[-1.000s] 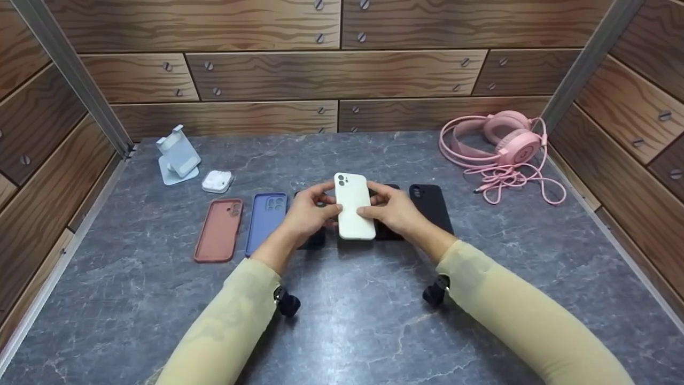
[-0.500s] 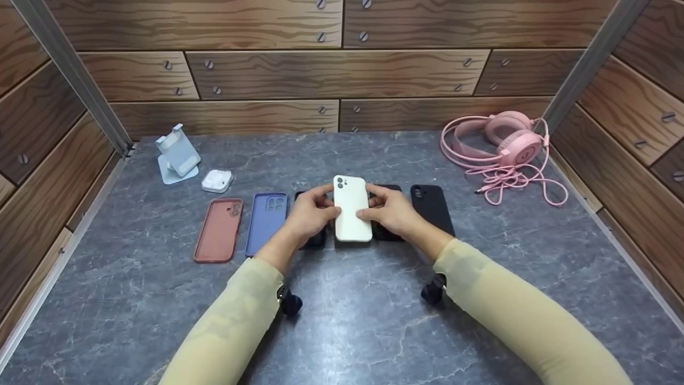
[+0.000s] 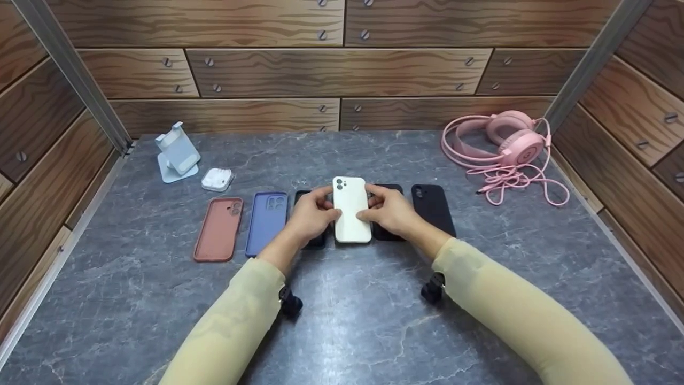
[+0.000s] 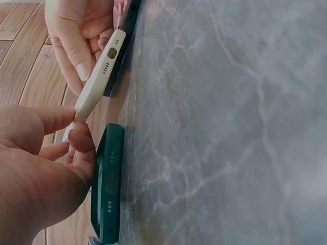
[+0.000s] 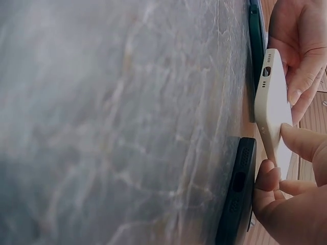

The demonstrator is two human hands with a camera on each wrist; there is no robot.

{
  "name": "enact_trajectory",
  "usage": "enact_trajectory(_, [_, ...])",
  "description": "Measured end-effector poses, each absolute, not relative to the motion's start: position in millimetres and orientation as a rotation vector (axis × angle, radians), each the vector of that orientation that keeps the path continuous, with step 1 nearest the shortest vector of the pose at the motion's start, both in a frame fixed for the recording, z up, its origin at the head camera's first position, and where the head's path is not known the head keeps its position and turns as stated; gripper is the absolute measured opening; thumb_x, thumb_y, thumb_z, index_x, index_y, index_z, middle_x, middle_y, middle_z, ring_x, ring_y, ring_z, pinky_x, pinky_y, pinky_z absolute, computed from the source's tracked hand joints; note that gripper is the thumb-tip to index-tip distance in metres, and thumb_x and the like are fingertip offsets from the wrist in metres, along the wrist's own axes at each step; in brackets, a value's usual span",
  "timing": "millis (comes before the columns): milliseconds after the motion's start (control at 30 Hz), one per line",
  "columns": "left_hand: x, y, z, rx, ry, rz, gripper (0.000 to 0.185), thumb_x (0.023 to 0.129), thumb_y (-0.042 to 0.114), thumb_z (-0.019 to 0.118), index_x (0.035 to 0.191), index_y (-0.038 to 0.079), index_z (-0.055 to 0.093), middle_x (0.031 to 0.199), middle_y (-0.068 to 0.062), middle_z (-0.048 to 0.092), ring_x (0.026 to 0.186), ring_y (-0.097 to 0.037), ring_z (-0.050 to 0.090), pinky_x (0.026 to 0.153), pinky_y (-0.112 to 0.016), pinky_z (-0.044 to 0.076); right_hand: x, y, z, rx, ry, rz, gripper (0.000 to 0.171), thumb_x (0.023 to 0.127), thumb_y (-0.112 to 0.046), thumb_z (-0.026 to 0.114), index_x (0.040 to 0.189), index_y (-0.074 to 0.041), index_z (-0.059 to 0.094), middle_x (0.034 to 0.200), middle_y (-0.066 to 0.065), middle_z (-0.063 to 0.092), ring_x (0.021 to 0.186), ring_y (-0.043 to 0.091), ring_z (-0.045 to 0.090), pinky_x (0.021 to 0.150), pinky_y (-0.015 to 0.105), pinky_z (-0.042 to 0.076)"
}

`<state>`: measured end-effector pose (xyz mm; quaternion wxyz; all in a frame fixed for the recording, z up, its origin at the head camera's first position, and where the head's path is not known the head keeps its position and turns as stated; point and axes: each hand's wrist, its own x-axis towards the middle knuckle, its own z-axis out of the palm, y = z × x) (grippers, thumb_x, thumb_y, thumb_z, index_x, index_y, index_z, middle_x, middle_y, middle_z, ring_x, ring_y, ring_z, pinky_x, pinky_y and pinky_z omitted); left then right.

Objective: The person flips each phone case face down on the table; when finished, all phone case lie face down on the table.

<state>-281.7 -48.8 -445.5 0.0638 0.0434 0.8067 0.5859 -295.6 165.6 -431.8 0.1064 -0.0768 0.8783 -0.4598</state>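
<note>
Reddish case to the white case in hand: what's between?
In the head view: the blue case, then the dark green case, partly hidden by the left hand; its green shows in the left wrist view.

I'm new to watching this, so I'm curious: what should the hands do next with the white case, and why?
Probably lower the white case gently to the table: the left hand and right hand pinch it, slightly raised, over a gap between the green case and a black case.

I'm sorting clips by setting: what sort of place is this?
Probably a staged recording booth: wood-print panels stand on three sides of a marbled tabletop, with metal posts at the back corners.
</note>
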Motion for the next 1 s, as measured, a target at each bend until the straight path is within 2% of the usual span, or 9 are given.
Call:
enact_trajectory(500, [-284.6, -49.4, -453.0, 0.120, 2.472, 1.744, 0.063, 0.094, -0.001, 0.075, 0.153, 0.005, 0.056, 0.095, -0.007, 0.059, 0.081, -0.016, 0.058, 0.069, -0.025, 0.050, -297.0, 169.7, -431.6, -0.330, 2.644, -1.218, 0.080, 0.095, -0.015, 0.082, 0.163, -0.006, 0.041, 0.117, 0.012, 0.068, 0.101, 0.025, 0.064, 0.085, 0.035, 0.054])
enact_trajectory(767, [-284.6, -49.0, -452.7, 0.119, 2.495, 1.691, 0.064, 0.094, 0.003, 0.075, 0.154, 0.003, 0.054, 0.103, -0.008, 0.060, 0.087, -0.017, 0.059, 0.074, -0.027, 0.052, -297.9, 171.6, -433.4, -0.321, 2.664, -1.184, 0.079, 0.094, -0.017, 0.083, 0.162, -0.007, 0.043, 0.120, 0.011, 0.067, 0.103, 0.025, 0.062, 0.088, 0.037, 0.052])
enact_trajectory(1000, [-285.6, -47.8, -454.3, 0.117, 2.519, 1.645, 0.063, 0.095, 0.004, 0.076, 0.154, 0.004, 0.055, 0.103, -0.008, 0.062, 0.086, -0.016, 0.060, 0.074, -0.027, 0.052, -298.8, 172.0, -436.0, -0.346, 2.696, -1.138, 0.076, 0.094, -0.018, 0.083, 0.160, -0.005, 0.047, 0.118, 0.011, 0.068, 0.100, 0.024, 0.063, 0.085, 0.036, 0.052])
